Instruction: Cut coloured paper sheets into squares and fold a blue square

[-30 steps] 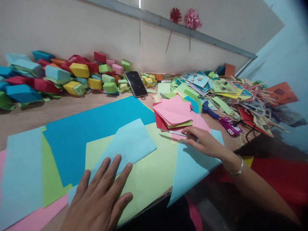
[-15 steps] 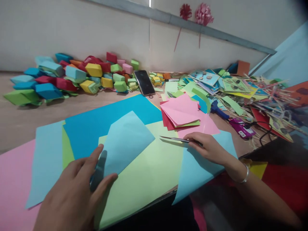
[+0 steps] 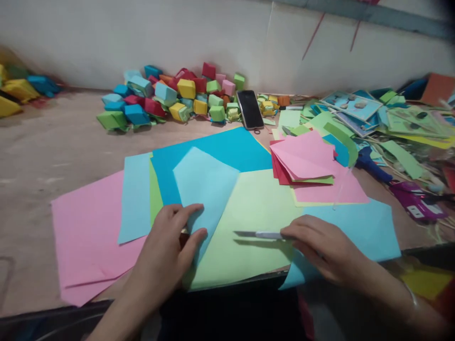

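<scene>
My left hand (image 3: 170, 241) rests at the lower left edge of a folded light blue paper (image 3: 209, 180), thumb and forefinger spread apart on it. Its other fingers are partly hidden. A slim silver knife (image 3: 261, 234) lies in my right hand (image 3: 316, 241), its blade pointing left above a pale green sheet (image 3: 261, 199). The end of its handle is out of sight in my fingers. Beneath the folded paper is a darker blue sheet (image 3: 227, 147). Another light blue sheet (image 3: 373, 227) lies under my right hand, drooping over the table's front edge.
Pink sheets (image 3: 88, 227) lie at the left. A stack of pink and red papers (image 3: 305, 158) sits right of centre. Behind are a phone (image 3: 250, 110) and a heap of small coloured paper boxes (image 3: 156, 97). At the right are a blue glue gun (image 3: 373, 166) and a purple power strip (image 3: 415, 201).
My view has swung left and down, so things appear farther right. The knife has moved nearer the table's front edge. My left hand stays at the folded paper, its fingers closer together.
</scene>
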Demonstrator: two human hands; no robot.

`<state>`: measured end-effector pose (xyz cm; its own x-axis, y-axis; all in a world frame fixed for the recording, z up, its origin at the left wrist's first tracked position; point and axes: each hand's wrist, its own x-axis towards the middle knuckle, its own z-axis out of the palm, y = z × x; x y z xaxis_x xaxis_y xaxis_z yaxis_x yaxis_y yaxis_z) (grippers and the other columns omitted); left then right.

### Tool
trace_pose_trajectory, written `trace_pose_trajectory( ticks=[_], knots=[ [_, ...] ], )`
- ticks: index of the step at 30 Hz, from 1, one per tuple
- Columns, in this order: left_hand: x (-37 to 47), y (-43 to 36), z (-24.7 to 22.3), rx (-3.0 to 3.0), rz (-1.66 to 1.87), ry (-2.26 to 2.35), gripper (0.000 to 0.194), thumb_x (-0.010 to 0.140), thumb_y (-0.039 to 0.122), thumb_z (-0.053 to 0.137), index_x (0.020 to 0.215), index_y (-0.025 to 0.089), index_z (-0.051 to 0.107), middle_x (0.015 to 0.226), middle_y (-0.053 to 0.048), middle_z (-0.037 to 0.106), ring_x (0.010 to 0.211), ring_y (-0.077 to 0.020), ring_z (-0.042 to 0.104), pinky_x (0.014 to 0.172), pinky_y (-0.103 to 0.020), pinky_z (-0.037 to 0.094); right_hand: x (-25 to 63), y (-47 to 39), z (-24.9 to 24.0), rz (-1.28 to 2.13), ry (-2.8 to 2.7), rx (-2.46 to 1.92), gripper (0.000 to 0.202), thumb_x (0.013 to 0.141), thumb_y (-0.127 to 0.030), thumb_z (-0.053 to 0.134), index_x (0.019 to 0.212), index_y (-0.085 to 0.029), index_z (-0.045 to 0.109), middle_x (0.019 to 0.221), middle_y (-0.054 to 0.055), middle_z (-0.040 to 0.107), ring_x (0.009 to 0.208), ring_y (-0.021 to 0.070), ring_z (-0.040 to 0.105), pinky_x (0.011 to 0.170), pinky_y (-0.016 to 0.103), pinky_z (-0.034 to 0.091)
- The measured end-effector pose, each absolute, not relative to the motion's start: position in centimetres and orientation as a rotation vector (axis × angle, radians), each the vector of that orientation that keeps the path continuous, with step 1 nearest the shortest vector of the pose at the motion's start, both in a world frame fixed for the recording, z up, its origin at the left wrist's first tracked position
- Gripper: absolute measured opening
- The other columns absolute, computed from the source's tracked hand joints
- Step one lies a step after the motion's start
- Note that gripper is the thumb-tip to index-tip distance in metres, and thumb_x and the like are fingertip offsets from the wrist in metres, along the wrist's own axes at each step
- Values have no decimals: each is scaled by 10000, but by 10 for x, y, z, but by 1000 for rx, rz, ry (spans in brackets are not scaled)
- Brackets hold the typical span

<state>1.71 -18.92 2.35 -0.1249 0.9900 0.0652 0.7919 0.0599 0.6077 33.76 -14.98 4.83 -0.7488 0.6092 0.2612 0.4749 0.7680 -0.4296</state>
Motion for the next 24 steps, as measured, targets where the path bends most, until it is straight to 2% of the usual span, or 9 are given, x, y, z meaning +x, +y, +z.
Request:
trace_pose_trajectory(
  ticks=[2,5,7,11,15,17,19,21,24],
  knots=[
    [14,-194,23,1936,642,1984,486,903,491,415,1183,204,691,1044,-126,575,943,-301,636,740,-444,580,328,-161,45,524,-2610,-801,312,941,-50,418,1160,-167,607,971,76,642,819,158,597,690,248,492],
    [10,-202,26,2050,562,1970,505,940,383,311,1255,211,667,1044,-134,596,913,-291,636,697,-414,564,321,-173,37,520,-2631,-834,329,933,-38,403,1131,-154,640,921,68,619,772,157,567,662,258,465],
    [8,-205,29,2028,577,1950,485,929,354,338,1286,213,633,1041,-118,620,877,-262,646,683,-377,557,322,-178,30,483,-2586,-853,358,933,-33,395,1156,-156,647,928,73,632,798,165,576,690,273,467],
    [10,-199,30,1849,636,2044,482,886,419,483,1317,224,576,983,-61,657,717,-201,641,650,-339,543,327,-183,25,328,-2463,-869,379,947,-57,433,1206,-198,670,925,68,663,803,163,590,708,287,463],
    [15,-195,24,1922,492,2147,417,906,508,526,1176,221,663,781,-23,650,668,-215,615,575,-321,495,327,-186,31,253,-2409,-932,346,943,-70,471,1141,-212,717,885,73,660,780,167,583,687,297,459],
    [18,-195,22,2090,459,2176,395,939,528,502,1077,227,717,768,-45,646,700,-244,621,559,-336,489,327,-188,32,277,-2409,-934,354,937,-60,459,1131,-201,720,874,81,655,766,168,578,668,296,460],
    [20,-196,22,2274,567,2126,375,975,473,474,1020,218,745,914,-103,689,849,-291,656,672,-402,548,327,-191,32,305,-2412,-934,376,926,-43,450,1143,-201,713,870,82,647,756,166,572,655,294,456],
    [20,-197,20,2415,712,1938,348,1003,370,437,1040,213,746,1156,-140,694,1080,-325,648,873,-481,561,328,-193,29,328,-2415,-926,408,917,-27,442,1181,-208,696,879,79,636,757,164,568,655,294,450],
    [17,-196,15,2527,741,1661,330,1017,306,416,1141,230,713,1340,-114,652,1234,-303,611,1004,-492,534,330,-195,24,357,-2426,-909,445,912,-14,448,1251,-216,654,909,79,616,779,167,554,671,307,441]
  ],
)
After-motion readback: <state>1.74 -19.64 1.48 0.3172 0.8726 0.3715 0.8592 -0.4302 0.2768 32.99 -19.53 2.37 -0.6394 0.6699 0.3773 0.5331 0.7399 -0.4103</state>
